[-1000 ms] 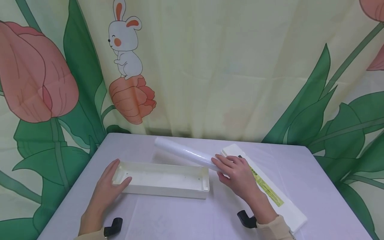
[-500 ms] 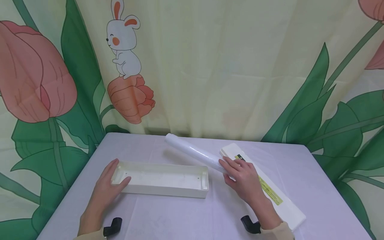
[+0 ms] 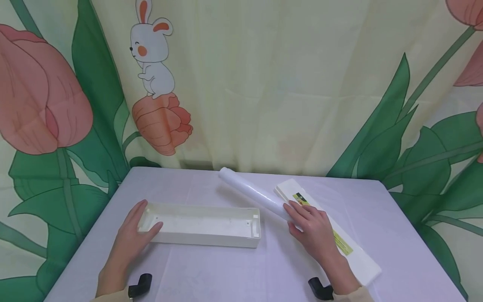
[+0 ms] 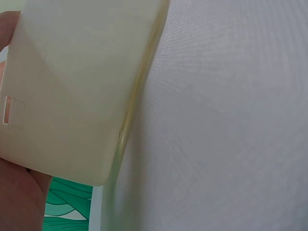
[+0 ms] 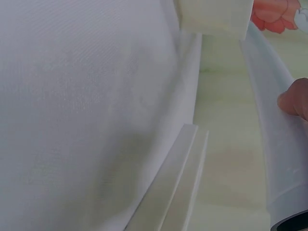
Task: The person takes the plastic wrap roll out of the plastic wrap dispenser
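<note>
An open white plastic box [image 3: 203,239], long and shallow, lies across the middle of the table. My left hand [image 3: 130,235] grips its left end, thumb at the near side and fingers at the far side. The left wrist view shows the box wall [image 4: 77,86] close up. My right hand [image 3: 311,230] holds the near end of a roll of cling film [image 3: 250,192], which slants up and left behind the box's right end. In the right wrist view the thumb presses on the roll [image 5: 274,120], and its dark hollow core end shows at the bottom.
A long white lid [image 3: 360,262] with a yellow-green label lies slanted on the right, partly under the right hand and forearm. White cloth covers the table [image 3: 219,277]. A printed curtain [image 3: 264,84] hangs behind the far edge. Black wrist mounts [image 3: 140,285] sit at both wrists.
My right hand has carried the roll to the right and slightly nearer, its far end swinging away from the box. The left hand keeps its hold on the box, which stays in place.
</note>
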Action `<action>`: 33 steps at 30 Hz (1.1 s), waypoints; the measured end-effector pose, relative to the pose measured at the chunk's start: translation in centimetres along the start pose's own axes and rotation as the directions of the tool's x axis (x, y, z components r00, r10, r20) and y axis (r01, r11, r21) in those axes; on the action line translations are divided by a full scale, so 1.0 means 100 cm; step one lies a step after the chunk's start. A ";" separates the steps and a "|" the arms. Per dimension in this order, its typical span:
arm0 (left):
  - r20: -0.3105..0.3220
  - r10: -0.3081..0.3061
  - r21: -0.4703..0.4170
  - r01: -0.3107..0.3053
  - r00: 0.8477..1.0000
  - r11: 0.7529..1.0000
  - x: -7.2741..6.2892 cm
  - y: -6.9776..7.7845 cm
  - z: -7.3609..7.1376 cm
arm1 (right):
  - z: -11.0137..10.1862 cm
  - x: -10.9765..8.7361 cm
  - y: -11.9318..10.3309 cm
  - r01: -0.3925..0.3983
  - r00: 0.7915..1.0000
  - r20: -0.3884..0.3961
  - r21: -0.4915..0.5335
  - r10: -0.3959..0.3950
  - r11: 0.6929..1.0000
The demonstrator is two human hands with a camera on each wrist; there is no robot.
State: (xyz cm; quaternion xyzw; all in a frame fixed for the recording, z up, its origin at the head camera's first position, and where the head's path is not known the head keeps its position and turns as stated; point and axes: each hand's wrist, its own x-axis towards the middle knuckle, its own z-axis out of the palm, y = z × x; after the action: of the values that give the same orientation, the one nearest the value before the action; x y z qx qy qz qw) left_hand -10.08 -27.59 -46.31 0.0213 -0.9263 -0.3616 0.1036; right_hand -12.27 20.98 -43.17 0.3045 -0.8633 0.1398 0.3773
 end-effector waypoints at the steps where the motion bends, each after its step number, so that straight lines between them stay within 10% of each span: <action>1: -0.002 0.003 0.001 -0.003 1.000 1.000 0.000 0.000 0.000 | 0.000 -0.001 0.000 -0.004 1.000 0.000 -0.004 0.004 1.000; 33: 0.013 -0.004 -0.004 0.004 1.000 1.000 -0.001 0.001 -0.001 | -0.020 -0.043 0.002 -0.135 0.990 0.027 -0.134 0.140 0.982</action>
State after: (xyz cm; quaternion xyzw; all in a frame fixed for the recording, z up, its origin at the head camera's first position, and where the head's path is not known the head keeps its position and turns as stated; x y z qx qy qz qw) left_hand -10.01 -27.60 -46.22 0.0204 -0.9262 -0.3639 0.0967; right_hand -8.96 23.88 -44.99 0.2211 -0.8964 0.1029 0.3702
